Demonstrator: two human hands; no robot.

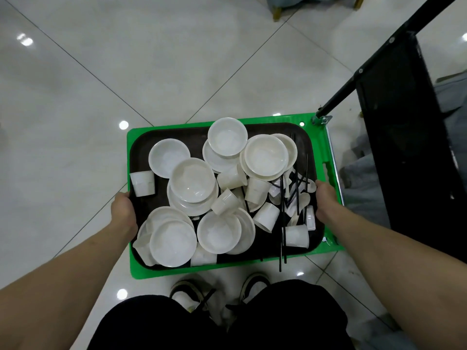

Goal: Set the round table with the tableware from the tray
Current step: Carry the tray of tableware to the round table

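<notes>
A dark brown tray lies on a green cart platform just in front of my feet. It is piled with several white bowls and plates, white cups, white spoons and black chopsticks. My left hand grips the tray's left rim, fingers curled under the edge. My right hand grips the right rim the same way. No round table is in view.
The cart's black handle bar slants up to the right from a metal bracket. A black panel stands at the right. Glossy white floor tiles lie around, with chair legs at the top.
</notes>
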